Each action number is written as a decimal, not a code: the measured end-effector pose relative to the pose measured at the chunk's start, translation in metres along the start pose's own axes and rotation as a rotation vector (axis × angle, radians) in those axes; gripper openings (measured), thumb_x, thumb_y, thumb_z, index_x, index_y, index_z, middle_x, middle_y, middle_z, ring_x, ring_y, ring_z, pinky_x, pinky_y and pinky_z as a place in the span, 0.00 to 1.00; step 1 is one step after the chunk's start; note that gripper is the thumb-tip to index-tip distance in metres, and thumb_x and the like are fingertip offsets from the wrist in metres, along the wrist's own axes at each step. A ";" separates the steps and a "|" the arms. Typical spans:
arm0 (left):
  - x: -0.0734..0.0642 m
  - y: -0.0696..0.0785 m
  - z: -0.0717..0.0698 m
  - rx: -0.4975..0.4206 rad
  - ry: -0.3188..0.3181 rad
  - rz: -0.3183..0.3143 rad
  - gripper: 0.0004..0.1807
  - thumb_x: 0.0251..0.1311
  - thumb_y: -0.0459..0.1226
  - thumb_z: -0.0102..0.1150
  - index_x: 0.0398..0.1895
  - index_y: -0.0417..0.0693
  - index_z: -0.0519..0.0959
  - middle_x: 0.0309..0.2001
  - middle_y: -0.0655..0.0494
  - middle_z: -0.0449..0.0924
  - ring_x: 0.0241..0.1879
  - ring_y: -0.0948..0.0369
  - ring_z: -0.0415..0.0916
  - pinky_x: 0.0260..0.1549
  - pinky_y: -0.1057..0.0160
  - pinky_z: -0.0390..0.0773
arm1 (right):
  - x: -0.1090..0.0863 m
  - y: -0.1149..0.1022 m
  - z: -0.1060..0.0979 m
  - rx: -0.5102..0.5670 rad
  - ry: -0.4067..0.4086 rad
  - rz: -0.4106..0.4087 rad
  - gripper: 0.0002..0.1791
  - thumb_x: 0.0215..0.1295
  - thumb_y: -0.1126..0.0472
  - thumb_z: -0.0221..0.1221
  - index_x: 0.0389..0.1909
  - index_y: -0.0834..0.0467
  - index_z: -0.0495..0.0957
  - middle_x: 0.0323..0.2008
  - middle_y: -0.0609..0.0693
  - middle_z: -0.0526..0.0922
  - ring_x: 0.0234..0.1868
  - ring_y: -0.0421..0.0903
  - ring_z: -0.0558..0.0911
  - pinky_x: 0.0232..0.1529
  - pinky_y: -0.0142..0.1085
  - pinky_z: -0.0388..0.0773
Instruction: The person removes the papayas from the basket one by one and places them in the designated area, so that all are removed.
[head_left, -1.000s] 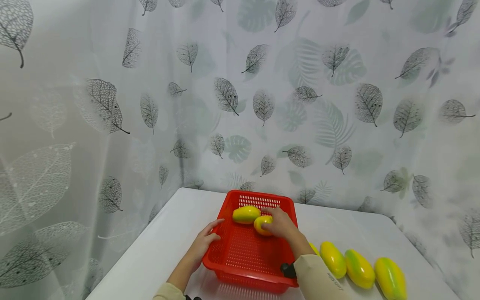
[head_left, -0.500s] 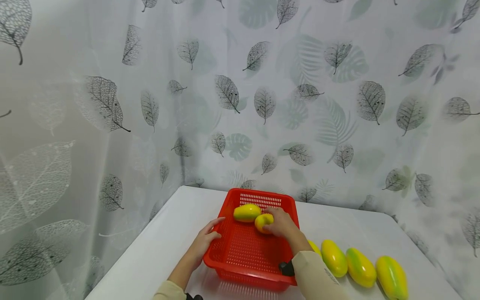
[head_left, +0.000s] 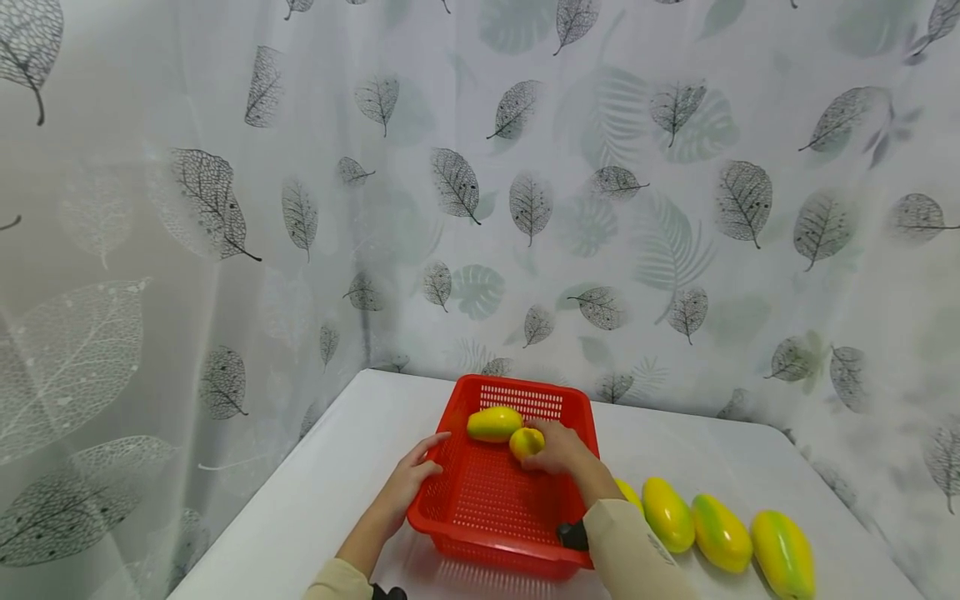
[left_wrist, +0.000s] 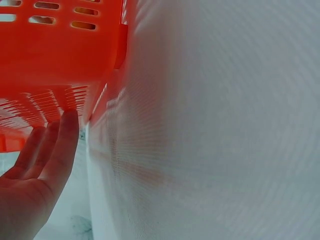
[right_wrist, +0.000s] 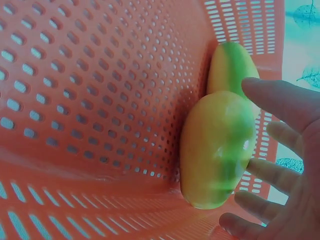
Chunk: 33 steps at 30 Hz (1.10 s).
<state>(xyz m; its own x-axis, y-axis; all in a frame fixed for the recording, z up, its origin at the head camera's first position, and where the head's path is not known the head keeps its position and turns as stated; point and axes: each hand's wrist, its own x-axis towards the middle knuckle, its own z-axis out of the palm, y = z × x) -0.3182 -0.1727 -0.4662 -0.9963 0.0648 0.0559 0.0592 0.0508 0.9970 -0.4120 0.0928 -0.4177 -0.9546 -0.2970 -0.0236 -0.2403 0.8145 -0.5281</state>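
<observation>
Two yellow-green mangoes lie in the far part of a red plastic basket [head_left: 495,533]. The left mango [head_left: 494,424] lies sideways; the right mango [head_left: 527,444] is next to my right hand [head_left: 557,450]. In the right wrist view the nearer mango [right_wrist: 217,150] partly covers the farther mango [right_wrist: 231,67]. My right hand [right_wrist: 295,185] has its fingers spread along the nearer mango's side, not wrapped around it. My left hand [head_left: 408,483] is at the basket's left rim. Its straight fingers [left_wrist: 60,150] touch the outside of the basket wall in the left wrist view.
On the white table [head_left: 315,500], right of the basket, several more mangoes [head_left: 720,533] lie in a row, one partly hidden by my right sleeve [head_left: 637,550]. A leaf-patterned curtain [head_left: 480,208] hangs behind the table and along its left side.
The right mango in the basket has turned slightly so its end faces the head camera, and my right hand's fingers have loosened and drawn back a little. My left hand stays put.
</observation>
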 end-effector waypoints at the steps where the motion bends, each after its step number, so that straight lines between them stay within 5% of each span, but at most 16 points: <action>1: 0.000 0.000 0.000 0.002 -0.001 0.000 0.33 0.70 0.35 0.48 0.79 0.51 0.63 0.76 0.35 0.61 0.67 0.37 0.70 0.56 0.44 0.84 | 0.000 0.000 0.000 0.002 -0.002 0.001 0.41 0.56 0.56 0.75 0.71 0.55 0.73 0.59 0.56 0.80 0.56 0.57 0.76 0.62 0.59 0.76; 16: 0.000 0.000 0.000 0.004 0.016 0.001 0.32 0.69 0.34 0.49 0.78 0.52 0.64 0.76 0.35 0.62 0.67 0.36 0.70 0.56 0.42 0.83 | -0.004 -0.001 -0.002 -0.004 -0.010 -0.008 0.38 0.53 0.55 0.75 0.68 0.54 0.77 0.63 0.59 0.75 0.62 0.62 0.72 0.63 0.62 0.75; 24: 0.000 0.000 0.000 0.005 0.015 -0.001 0.32 0.69 0.34 0.49 0.78 0.53 0.65 0.76 0.35 0.62 0.67 0.36 0.70 0.57 0.41 0.83 | -0.003 -0.002 -0.001 -0.048 -0.026 -0.035 0.34 0.50 0.54 0.77 0.62 0.53 0.81 0.57 0.60 0.73 0.57 0.61 0.72 0.57 0.59 0.77; 33: 0.001 -0.001 0.001 0.004 0.018 -0.005 0.32 0.69 0.34 0.48 0.78 0.53 0.65 0.76 0.35 0.62 0.67 0.36 0.70 0.56 0.42 0.83 | -0.004 -0.002 -0.002 -0.030 -0.053 -0.065 0.31 0.50 0.59 0.77 0.58 0.53 0.82 0.57 0.55 0.82 0.58 0.58 0.75 0.63 0.59 0.76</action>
<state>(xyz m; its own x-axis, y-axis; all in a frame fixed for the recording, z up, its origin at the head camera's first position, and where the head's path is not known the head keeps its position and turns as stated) -0.3193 -0.1719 -0.4668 -0.9976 0.0469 0.0517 0.0542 0.0549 0.9970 -0.4083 0.0932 -0.4145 -0.9265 -0.3745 -0.0354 -0.3070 0.8072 -0.5042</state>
